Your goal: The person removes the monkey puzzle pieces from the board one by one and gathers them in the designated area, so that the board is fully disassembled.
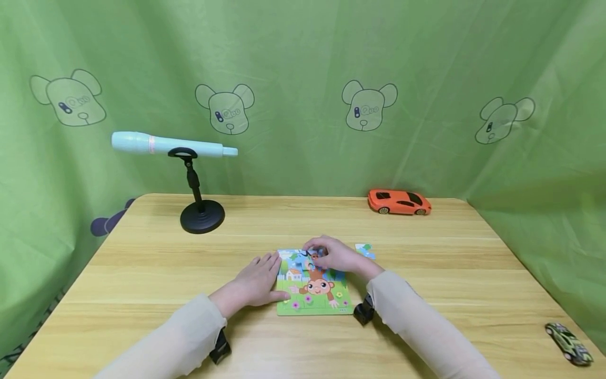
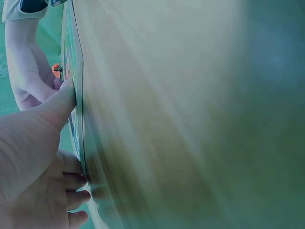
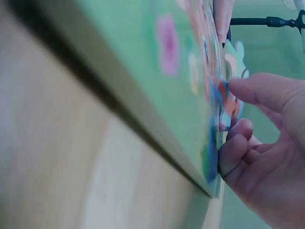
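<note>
A jigsaw puzzle (image 1: 303, 308) with a monkey picture lies flat on the table in front of me. My left hand (image 1: 257, 280) rests along its left edge, fingers straight, with the thumb laid on the board. Above the upper part of the puzzle, my right hand (image 1: 339, 256) pinches a puzzle piece (image 3: 230, 106) between thumb and fingers. In the right wrist view that piece stands tilted against the board; the fingers hide part of it. Another puzzle piece (image 1: 365, 249), blue and green, lies on the table just beyond the right forearm.
A light blue microphone (image 1: 199, 148) sits on a black stand (image 1: 202, 217) at the back left. At the back right is an orange toy car (image 1: 399, 202). A camouflage toy car (image 1: 568, 343) stands near the right edge of the wooden table (image 1: 156, 263). Green curtain surrounds it.
</note>
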The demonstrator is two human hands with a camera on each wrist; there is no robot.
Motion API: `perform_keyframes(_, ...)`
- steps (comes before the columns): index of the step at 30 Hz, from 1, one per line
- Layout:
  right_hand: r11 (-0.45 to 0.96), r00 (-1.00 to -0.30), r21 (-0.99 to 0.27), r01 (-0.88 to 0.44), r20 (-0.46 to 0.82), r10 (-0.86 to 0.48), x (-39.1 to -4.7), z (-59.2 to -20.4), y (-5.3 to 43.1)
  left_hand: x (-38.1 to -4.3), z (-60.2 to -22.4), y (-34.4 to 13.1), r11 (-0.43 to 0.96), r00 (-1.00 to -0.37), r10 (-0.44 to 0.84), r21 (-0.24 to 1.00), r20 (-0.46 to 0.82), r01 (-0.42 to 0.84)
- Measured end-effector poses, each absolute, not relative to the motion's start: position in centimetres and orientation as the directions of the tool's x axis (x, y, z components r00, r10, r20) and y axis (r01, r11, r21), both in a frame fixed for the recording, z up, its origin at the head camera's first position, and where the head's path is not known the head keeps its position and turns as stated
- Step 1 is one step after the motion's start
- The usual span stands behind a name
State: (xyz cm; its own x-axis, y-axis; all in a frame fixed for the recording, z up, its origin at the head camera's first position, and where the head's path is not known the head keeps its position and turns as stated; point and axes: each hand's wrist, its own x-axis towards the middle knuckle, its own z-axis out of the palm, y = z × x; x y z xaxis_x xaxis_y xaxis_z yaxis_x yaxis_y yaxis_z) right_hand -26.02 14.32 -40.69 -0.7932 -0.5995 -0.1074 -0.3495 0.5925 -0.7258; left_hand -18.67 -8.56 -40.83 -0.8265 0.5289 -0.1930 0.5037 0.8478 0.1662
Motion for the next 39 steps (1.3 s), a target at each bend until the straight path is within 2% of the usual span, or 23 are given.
perform_keyframes(5, 0.513, -0.825, -0.832, -0.210, -0.131, -0.550, -26.1, -40.8, 14.7, -18.6, -40.7, -8.5, 0.847, -0.826, 0.531, 0.163, -0.191, 0.506)
perform_keyframes(13, 0.492, -0.885, -0.850, -0.187, -0.072, -0.460, -26.5, -40.6, 16.2, -18.5, -40.7, -8.5, 0.845, -0.823, 0.534, 0.156, -0.195, 0.511)
perform_keyframes(19, 0.474, -0.933, -0.876, -0.093, -0.089, -0.348, -26.6, -39.4, 18.6, -18.5, -40.6, -8.5, 0.844, -0.822, 0.536, 0.154, -0.192, 0.514)
perform_keyframes(30, 0.537, -0.971, -0.838, -0.097, -0.039, -0.236, -25.8, -37.4, 24.9, -18.4, -40.4, -8.5, 0.845, -0.824, 0.534, 0.161, -0.189, 0.510)
perform_keyframes(39, 0.654, -0.987, -0.749, -0.105, -0.004, -0.163, -25.8, -38.0, 29.9, -18.5, -40.7, -8.6, 0.840, -0.823, 0.540, 0.170, -0.175, 0.515)
